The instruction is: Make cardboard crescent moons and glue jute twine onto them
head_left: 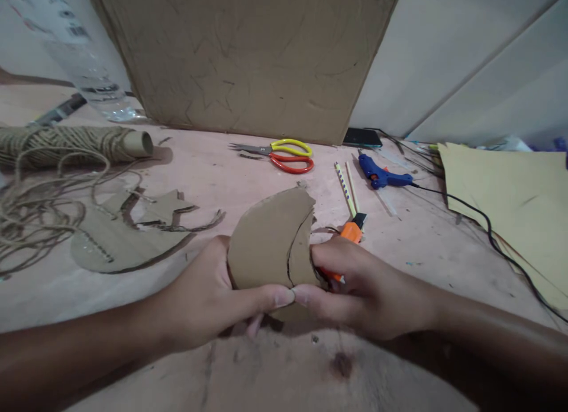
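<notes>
Between my hands is a rounded piece of brown cardboard [264,240], with a curved cut line running down its right part and a rough right edge. My left hand [213,305] grips its left side, thumb on top. At the cut, my right hand [359,287] pinches the right part, its thumb tip meeting the left thumb. Fingers under the cardboard are mostly hidden. An orange box cutter [351,231] lies just behind my right hand, partly covered by it. To the left rest a cardboard crescent [133,246] and a cardboard star [166,208] with twine on them.
Scissors [290,156] with yellow and red handles lie farther back. A blue glue gun [384,174] trails a black cord at right, near yellow paper [510,193]. A twine roll [80,144] and plastic bottle [89,63] are left. A large cardboard sheet [248,57] stands behind.
</notes>
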Demonstrator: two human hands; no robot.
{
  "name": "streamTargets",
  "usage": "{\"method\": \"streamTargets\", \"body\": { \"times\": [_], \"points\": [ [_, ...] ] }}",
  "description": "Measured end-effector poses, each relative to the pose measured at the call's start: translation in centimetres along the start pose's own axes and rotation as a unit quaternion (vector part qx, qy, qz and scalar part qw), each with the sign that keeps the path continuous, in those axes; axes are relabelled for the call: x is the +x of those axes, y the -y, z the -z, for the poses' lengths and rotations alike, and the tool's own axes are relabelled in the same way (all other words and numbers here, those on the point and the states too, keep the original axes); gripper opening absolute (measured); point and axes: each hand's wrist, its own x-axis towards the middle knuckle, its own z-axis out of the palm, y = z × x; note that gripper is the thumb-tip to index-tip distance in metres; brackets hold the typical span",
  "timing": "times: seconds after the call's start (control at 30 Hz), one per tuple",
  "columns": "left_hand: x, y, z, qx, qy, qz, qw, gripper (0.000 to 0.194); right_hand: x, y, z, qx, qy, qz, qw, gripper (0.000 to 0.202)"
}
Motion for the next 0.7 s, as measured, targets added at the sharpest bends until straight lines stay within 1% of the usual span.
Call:
{"method": "streamTargets", "body": {
  "times": [0.07,0.17,0.33,0.43,0.6,0.7],
  "points": [
    [-0.03,-0.16,-0.09,-0.001,-0.001,-0.006,1.000,0.046,-0.01,-0.11,0.15,-0.002,0.010,-0.018,1.000,0.037],
    [-0.01,-0.54,-0.31,0.000,-0.003,-0.006,1.000,0.044,0.05,-0.24,0.21,0.004,0.012,-0.024,1.000,0.035],
    [-0.13,-0.96,-0.61,0.004,-0.009,0.000,1.000,0.042,-0.01,-0.18,0.22,0.037,0.033,-0.086,0.995,0.053],
    [-0.25,-0.79,-0.63,0.021,-0.010,0.002,1.000,0.046,-0.02,-0.07,0.23,0.056,0.044,-0.118,0.990,0.056],
    [-0.22,-0.16,-0.65,0.015,-0.019,0.018,1.000,0.049,0.22,-0.17,0.23,0.049,0.030,-0.108,0.993,0.048],
    [-0.04,0.02,-0.69,-0.003,-0.017,0.013,1.000,0.044,0.43,-0.28,0.11,0.055,0.025,-0.095,0.994,0.041]
  ]
}}
